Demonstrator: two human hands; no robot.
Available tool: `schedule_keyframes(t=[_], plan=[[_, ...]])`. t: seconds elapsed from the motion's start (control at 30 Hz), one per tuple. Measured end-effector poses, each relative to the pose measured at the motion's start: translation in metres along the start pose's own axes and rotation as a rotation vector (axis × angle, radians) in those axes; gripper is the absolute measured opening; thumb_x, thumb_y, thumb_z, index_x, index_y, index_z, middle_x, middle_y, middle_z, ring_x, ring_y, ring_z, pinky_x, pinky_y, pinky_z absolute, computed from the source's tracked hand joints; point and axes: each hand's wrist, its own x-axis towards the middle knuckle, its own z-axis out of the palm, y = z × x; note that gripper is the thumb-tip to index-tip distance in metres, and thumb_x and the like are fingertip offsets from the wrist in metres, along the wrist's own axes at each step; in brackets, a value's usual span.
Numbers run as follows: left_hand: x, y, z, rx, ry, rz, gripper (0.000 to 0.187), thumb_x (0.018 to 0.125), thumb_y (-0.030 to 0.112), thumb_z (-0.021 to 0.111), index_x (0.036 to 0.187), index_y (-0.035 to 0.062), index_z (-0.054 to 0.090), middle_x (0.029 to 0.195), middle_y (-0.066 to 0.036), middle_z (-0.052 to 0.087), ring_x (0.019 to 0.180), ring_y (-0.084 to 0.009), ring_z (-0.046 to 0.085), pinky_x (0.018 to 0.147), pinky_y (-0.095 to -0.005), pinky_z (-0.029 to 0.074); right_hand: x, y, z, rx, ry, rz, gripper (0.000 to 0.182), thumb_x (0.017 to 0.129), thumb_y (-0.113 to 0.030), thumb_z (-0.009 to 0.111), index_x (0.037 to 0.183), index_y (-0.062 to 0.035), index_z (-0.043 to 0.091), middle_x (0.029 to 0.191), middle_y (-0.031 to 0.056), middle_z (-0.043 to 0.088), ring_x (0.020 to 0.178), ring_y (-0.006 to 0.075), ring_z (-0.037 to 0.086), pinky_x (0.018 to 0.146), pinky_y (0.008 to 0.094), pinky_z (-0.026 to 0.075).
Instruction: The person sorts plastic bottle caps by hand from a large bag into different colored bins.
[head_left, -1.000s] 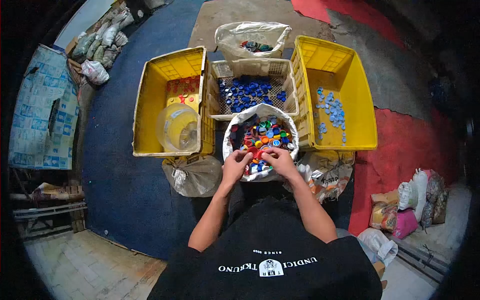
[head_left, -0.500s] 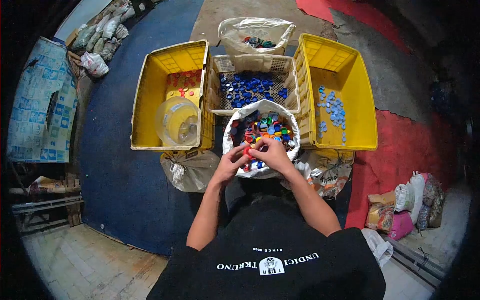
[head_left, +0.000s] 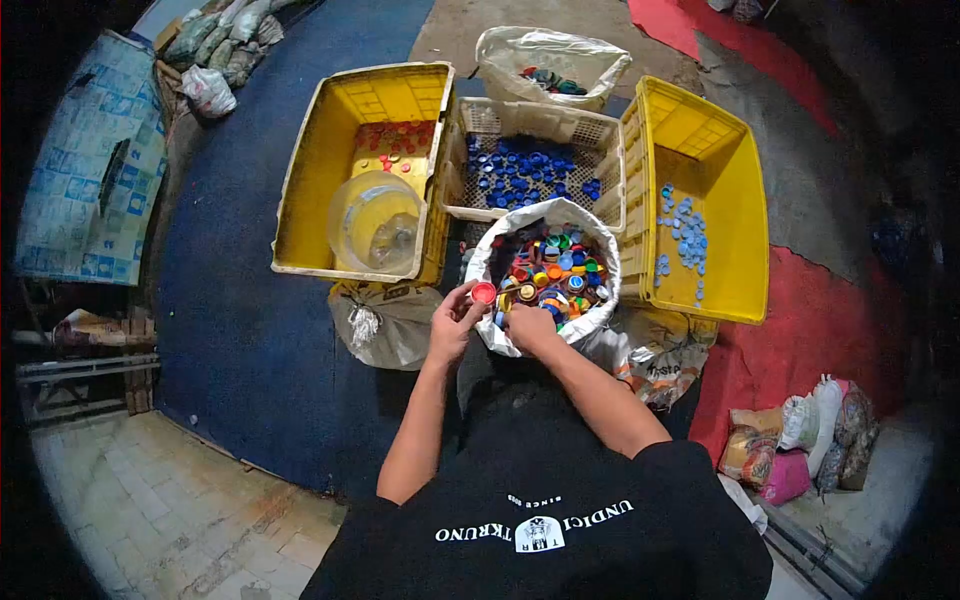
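Observation:
Between finger and thumb, my left hand (head_left: 453, 322) holds a red bottle cap (head_left: 484, 293) at the left rim of a white sack (head_left: 606, 238). The sack is filled with mixed bottle caps (head_left: 553, 274) in red, blue, orange, yellow and green. My right hand (head_left: 530, 326) reaches over the front rim into the caps with its fingers curled. Its fingertips are hidden, so whatever they may hold cannot be made out.
Behind the sack, a white crate (head_left: 540, 115) contains dark blue caps. A yellow crate (head_left: 312, 150) at left holds red caps and a clear plastic tub (head_left: 350, 235). Light blue caps lie in the right yellow crate (head_left: 735, 180). Another sack (head_left: 560, 45) stands at the back.
My hands were together over the sack and are now apart. The left has moved slightly left with the red cap; the right has lowered into the caps. The view has shifted.

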Motion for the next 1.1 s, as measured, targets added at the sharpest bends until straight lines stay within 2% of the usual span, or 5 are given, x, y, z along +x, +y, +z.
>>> schedule_keyframes(t=[0.47, 0.7, 0.8, 1.03, 1.1], plan=[[-0.008, 0.001, 0.004, 0.011, -0.004, 0.001, 0.042, 0.091, 0.018, 0.068, 0.128, 0.0033, 0.054, 0.107, -0.004, 0.066, 0.090, -0.0103, 0.062, 0.076, -0.0234, 0.047, -0.006, -0.005, 0.010, -0.049, 0.193, 0.135, 0.023, 0.076, -0.027, 0.065, 0.080, -0.0057, 0.072, 0.101, 0.0125, 0.064, 0.083, 0.0276, 0.069, 0.067, 0.0435, 0.055], [-0.007, 0.004, 0.009, 0.036, -0.039, -0.007, 0.044, 0.089, 0.020, 0.069, 0.127, 0.0038, 0.055, 0.105, -0.003, 0.066, 0.088, -0.0085, 0.061, 0.073, -0.0218, 0.046, 0.000, -0.007, 0.009, -0.099, 0.030, 0.124, 0.026, 0.078, -0.022, 0.063, 0.094, -0.0036, 0.073, 0.123, 0.0139, 0.058, 0.090, 0.0284, 0.069, 0.072, 0.0441, 0.055], [-0.009, 0.002, 0.011, 0.030, -0.027, -0.026, 0.043, 0.088, 0.013, 0.070, 0.126, 0.0000, 0.055, 0.103, -0.006, 0.065, 0.093, -0.0112, 0.061, 0.085, -0.0262, 0.049, 0.008, -0.007, 0.018, -0.102, 0.069, 0.164, 0.024, 0.079, -0.020, 0.062, 0.093, -0.0041, 0.073, 0.121, 0.0138, 0.059, 0.089, 0.0287, 0.069, 0.074, 0.0435, 0.055], [-0.019, -0.008, 0.008, 0.063, -0.031, -0.005, 0.042, 0.090, 0.022, 0.069, 0.127, 0.0067, 0.056, 0.102, -0.002, 0.067, 0.085, -0.0087, 0.062, 0.070, -0.0219, 0.046, -0.021, -0.008, -0.013, 0.055, 0.189, 0.133, 0.029, 0.077, -0.034, 0.065, 0.088, -0.0076, 0.073, 0.100, 0.0148, 0.063, 0.081, 0.0326, 0.069, 0.066, 0.0441, 0.056], [-0.021, -0.004, 0.009, 0.046, -0.011, -0.051, 0.041, 0.089, 0.014, 0.069, 0.124, -0.0011, 0.056, 0.105, -0.006, 0.065, 0.094, -0.0116, 0.061, 0.086, -0.0263, 0.049, -0.026, -0.003, -0.015, 0.173, 0.407, 0.078, 0.030, 0.079, -0.033, 0.063, 0.091, -0.0065, 0.070, 0.098, 0.0153, 0.063, 0.078, 0.0345, 0.067, 0.067, 0.0446, 0.056]])
